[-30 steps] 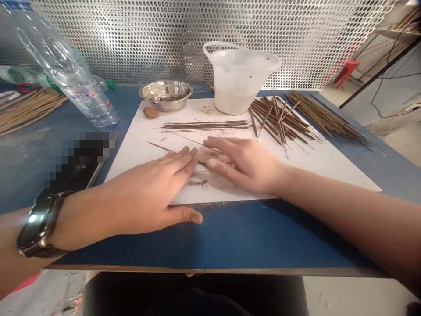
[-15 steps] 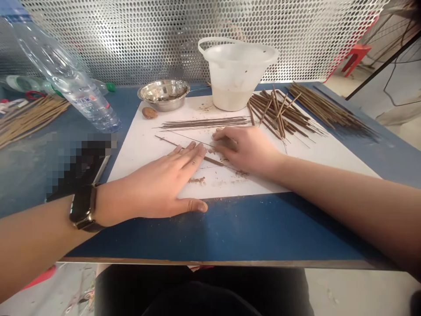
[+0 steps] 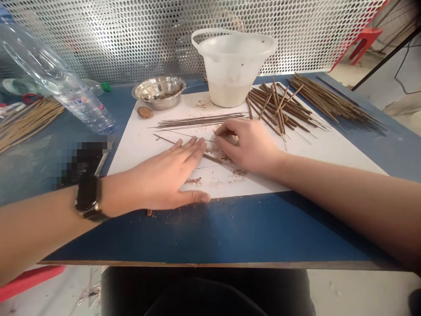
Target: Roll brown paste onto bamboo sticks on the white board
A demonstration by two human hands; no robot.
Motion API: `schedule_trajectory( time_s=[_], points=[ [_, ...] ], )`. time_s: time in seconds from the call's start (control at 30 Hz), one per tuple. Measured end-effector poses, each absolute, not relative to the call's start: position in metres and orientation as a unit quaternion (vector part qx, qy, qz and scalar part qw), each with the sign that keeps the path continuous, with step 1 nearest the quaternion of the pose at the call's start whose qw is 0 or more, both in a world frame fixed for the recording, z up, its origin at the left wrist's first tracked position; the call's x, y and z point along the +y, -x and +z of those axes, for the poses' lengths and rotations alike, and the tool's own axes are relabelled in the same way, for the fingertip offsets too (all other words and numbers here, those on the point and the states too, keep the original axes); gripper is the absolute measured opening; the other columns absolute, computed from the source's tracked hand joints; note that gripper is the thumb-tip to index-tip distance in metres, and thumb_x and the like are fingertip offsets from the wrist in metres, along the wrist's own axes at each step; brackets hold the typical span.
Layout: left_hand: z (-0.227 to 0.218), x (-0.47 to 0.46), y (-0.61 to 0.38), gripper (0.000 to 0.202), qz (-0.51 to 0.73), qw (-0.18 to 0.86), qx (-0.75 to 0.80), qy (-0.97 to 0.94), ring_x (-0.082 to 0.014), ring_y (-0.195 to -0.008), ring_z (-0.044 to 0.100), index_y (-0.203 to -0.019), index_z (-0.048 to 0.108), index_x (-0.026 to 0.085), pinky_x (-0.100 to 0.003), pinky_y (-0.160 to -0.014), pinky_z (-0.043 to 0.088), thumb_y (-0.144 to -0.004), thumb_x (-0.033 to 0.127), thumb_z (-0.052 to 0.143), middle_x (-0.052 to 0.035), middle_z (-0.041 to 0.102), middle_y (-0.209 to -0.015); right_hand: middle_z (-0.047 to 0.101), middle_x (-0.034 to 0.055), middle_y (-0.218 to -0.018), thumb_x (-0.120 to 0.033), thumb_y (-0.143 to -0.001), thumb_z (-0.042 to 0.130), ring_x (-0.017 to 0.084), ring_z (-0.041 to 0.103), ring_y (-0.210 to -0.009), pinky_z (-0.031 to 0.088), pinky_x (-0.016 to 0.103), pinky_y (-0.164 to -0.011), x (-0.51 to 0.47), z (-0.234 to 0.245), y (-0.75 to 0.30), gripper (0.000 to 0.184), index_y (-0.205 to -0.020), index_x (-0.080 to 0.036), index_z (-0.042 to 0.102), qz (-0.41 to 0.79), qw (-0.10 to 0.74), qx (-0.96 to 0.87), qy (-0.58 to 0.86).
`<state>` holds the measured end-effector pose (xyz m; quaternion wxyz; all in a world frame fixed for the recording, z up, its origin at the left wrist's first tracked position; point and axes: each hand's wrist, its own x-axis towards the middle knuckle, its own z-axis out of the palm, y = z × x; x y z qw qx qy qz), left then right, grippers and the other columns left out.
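On the tabletop (image 3: 197, 241), over white paper (image 3: 131, 147), the left hand (image 3: 166, 177) spreads flat across a brown stick (image 3: 212, 158). The right hand (image 3: 248, 145) curls beside it, any grip hidden. The stick looks light, its coating probably soft and crumbly, best lifted gently by an end.

Small handcraft workshop, by the look of it. Worktable w/ plain blue top (image 3: 197, 239), sheet of white paper (image 3: 138, 140) laid on it as work surface, brown crumbs (image 3: 193, 180) scattered abt. Stock in batches: pile of brown-coated sticks (image 3: 283, 107), row of bare thin sticks (image 3: 197, 121), more bundled sticks (image 3: 332, 101) far R. Supplies: steel bowl (image 3: 161, 94) w/ dark bits, plastic bucket (image 3: 226, 74) part-filled. Perforated metal panel (image 3: 141, 48) behind. Bkgd: red plastic stool (image 3: 366, 41), loose cable (image 3: 399, 77), bare grey floor (image 3: 338, 292).
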<state>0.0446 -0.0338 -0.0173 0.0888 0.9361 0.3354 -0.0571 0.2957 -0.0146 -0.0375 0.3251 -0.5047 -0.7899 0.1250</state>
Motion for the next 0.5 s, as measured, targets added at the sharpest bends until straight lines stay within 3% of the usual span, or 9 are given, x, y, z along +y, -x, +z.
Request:
schedule_trajectory(
  time_s=[0.13, 0.4, 0.5],
  points=[
    [-0.015, -0.027, -0.051, 0.125, -0.072, 0.088, 0.328, -0.938, -0.0427, -0.175, 0.016, -0.183, 0.014, 0.006, -0.054, -0.142, 0.017, -0.099, 0.097, 0.034, -0.0252, 0.014, -0.187, 0.08, 0.0087, -0.096, -0.018, -0.096, 0.065, 0.024, 0.071, -0.09, 0.053, 0.038, -0.083, -0.015, -0.037, -0.297, 0.008, -0.09, -0.02, 0.069, 0.14, 0.369, -0.764, 0.51],
    [-0.017, -0.069, -0.014, 0.124, -0.036, 0.072, 0.32, -0.944, -0.0456, -0.17, 0.033, -0.183, 0.023, 0.014, -0.055, -0.14, 0.028, -0.094, 0.097, 0.048, -0.0208, 0.024, -0.186, 0.069, 0.0036, -0.08, -0.032, -0.098, 0.077, 0.02, 0.064, -0.079, 0.05, 0.037, -0.076, -0.015, -0.038, -0.294, 0.032, -0.076, -0.024, 0.054, 0.152, 0.381, -0.737, 0.537],
    [-0.017, -0.06, -0.026, 0.126, -0.053, 0.077, 0.323, -0.942, -0.0458, -0.171, 0.031, -0.182, 0.024, 0.01, -0.055, -0.14, 0.027, -0.094, 0.098, 0.044, -0.0231, 0.023, -0.186, 0.068, 0.0031, -0.078, -0.036, -0.099, 0.077, 0.02, 0.062, -0.078, 0.049, 0.036, -0.075, -0.015, -0.038, -0.296, 0.033, -0.076, -0.024, 0.056, 0.162, 0.382, -0.737, 0.534]
  ],
)
